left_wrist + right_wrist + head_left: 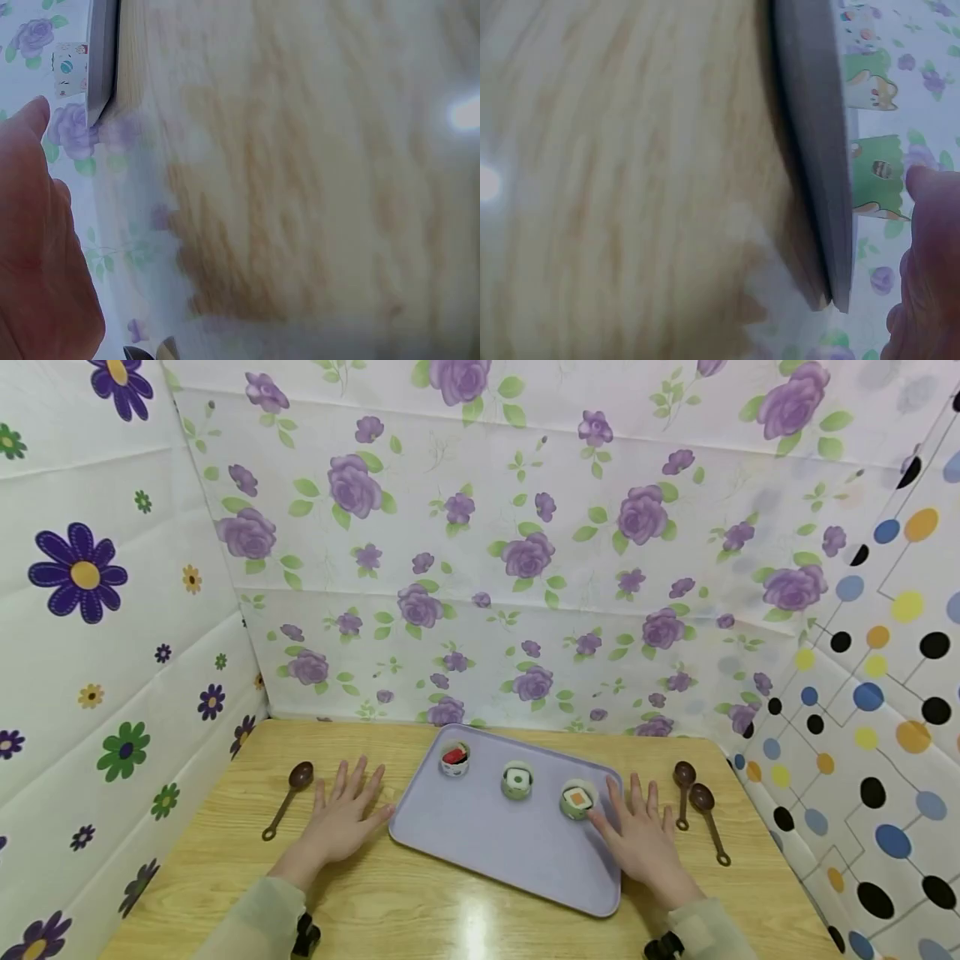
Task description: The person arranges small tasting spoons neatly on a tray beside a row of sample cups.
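Observation:
A lilac tray [487, 843] lies in the middle of the wooden table [420, 910]. Three small round cups stand on it in a row: a red-topped cup [454, 759], a green cup with white top [517, 780], and a green cup with orange top [577, 800]. My left hand [347, 810] lies flat on the table with fingers spread, its thumb touching the tray's left edge. My right hand [641, 835] lies flat across the tray's right edge, thumb tip at the orange-topped cup. Both hands hold nothing. In the right wrist view the tray edge [817, 150] and the green cup [877, 180] show.
One brown spoon [288, 796] lies left of the left hand. Two brown spoons [683, 789] [708, 818] lie right of the right hand. Flower-patterned walls close in the back and left; a dotted wall stands on the right.

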Demonstrator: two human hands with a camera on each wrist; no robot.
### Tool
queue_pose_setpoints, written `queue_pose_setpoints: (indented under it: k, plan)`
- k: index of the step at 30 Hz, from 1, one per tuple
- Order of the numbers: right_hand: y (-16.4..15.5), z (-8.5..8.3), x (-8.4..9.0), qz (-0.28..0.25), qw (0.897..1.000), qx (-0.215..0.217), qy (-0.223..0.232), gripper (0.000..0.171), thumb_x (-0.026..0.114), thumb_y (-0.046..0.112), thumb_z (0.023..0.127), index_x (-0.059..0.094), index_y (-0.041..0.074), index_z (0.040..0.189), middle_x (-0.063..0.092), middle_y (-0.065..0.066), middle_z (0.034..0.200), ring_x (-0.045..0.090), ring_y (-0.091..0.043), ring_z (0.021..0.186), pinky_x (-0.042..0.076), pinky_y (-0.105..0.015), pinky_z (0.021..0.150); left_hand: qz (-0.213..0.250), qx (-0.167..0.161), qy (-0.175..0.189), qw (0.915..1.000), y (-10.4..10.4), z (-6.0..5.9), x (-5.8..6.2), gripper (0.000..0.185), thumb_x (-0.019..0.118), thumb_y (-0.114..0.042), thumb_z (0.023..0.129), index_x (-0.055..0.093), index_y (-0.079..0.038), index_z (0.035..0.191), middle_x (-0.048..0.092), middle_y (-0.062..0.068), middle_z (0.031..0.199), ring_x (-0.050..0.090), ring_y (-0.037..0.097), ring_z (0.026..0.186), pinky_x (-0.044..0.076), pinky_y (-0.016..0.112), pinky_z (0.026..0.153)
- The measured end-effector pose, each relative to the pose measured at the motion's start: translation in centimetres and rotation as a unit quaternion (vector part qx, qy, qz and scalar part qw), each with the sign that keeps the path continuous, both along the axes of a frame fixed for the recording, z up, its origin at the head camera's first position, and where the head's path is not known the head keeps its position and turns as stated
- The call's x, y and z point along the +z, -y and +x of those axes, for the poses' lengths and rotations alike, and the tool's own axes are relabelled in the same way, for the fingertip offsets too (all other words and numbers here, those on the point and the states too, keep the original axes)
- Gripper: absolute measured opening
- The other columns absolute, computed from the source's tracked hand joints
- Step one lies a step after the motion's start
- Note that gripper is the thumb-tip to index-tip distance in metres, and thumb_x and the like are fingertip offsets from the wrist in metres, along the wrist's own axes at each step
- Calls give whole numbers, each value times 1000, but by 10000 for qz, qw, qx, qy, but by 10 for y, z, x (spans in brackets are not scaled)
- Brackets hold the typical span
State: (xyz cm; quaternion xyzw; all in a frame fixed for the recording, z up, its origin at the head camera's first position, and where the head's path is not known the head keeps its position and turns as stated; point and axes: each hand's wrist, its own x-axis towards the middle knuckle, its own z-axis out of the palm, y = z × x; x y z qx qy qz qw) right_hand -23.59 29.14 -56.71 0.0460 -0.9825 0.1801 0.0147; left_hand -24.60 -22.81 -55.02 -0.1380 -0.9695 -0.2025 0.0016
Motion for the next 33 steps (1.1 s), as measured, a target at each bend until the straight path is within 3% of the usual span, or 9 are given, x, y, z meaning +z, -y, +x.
queue_pose_setpoints:
  k: [4, 8, 18, 26, 33]
  plan:
    - [-2, 1, 2, -270, 9995, 103, -85, 88, 36, 68, 110, 17, 10, 173, 3, -33, 174, -3, -60, 157, 9, -83, 117, 228, -29, 23, 9997, -1, 0, 0, 81, 45, -60, 111, 20, -13, 173, 1, 20, 178, -7, 50, 161, -8, 79, 119]
    - [-4, 2, 4, -514, 9984, 183, -116, 86, 39, 62, 112, 19, 4, 171, 7, -37, 172, 2, -63, 155, 16, -81, 117, 473, 9, 6, 9989, 0, -4, -4, 79, 46, -56, 112, 22, -11, 172, 7, 24, 177, -2, 51, 161, -3, 79, 120]
    - [-14, 11, 13, -1071, 9927, 207, 523, 90, 56, 48, 111, 19, -14, 164, 11, -40, 169, 3, -62, 155, 12, -72, 123, 1000, -383, -353, 9936, -5, -10, -8, 68, 58, -36, 112, 38, 5, 162, 36, 27, 167, 23, 50, 158, 17, 71, 124]
    - [-19, 29, 14, -1095, 9856, 365, 1236, 102, 62, 55, 106, 19, -20, 160, 8, -43, 168, -4, -64, 154, 9, -74, 121, 935, -610, 68, 9937, -20, -14, -8, 77, 60, -37, 111, 28, 8, 164, 27, 26, 171, 17, 46, 160, 15, 64, 127]
    - [-23, 36, 7, -1175, 9830, 577, 1285, 102, 65, 54, 104, 21, -18, 161, 11, -40, 169, -4, -61, 155, 9, -73, 122, 693, -806, 380, 9936, -30, -18, -11, 75, 57, -35, 112, 28, 13, 162, 25, 31, 170, 15, 49, 160, 14, 62, 128]
